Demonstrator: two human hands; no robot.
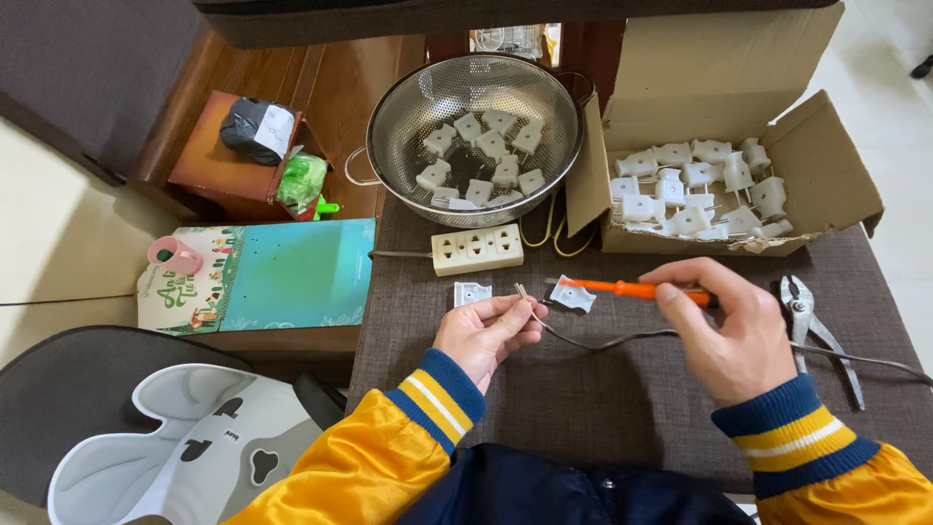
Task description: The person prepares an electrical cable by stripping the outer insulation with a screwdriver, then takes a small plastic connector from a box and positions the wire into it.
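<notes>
Currently mid-assembly, by the look of it: left hand (486,333) pinched closed on the end of a thin grey cable (622,339), bare wire tips sticking up just past the fingertips; the cable trails right across the counter (603,399), under the right hand and off the edge. Right hand (724,331) closed around the black grip of an orange-shafted screwdriver (622,289), held roughly level, tip pointing left. Tip sits at a white plug shell half (573,295) lying on the counter just ahead of the hands; whether it touches I cannot tell. A second white shell half (471,293) lies just ahead of the left hand, apart from the first. So this plug is open in two pieces, wire not yet seated, shell not closed. Judged progress of the batch: a steel colander (389,126), well ahead of the left hand, holds about a dozen white plugs; a cardboard box (826,165), ahead of the right hand, holds a comparable heap. Which lot is finished I cannot tell. A cream power strip (477,249) lies between colander and hands. Slip-joint pliers (812,326) rest just right of the right hand, untouched. Pose: both forearms come in from the near edge, yellow sleeves with striped navy cuffs; left palm turned partly up, wrist relaxed; right hand knuckles up, thumb and forefinger forward on the handle.
</notes>
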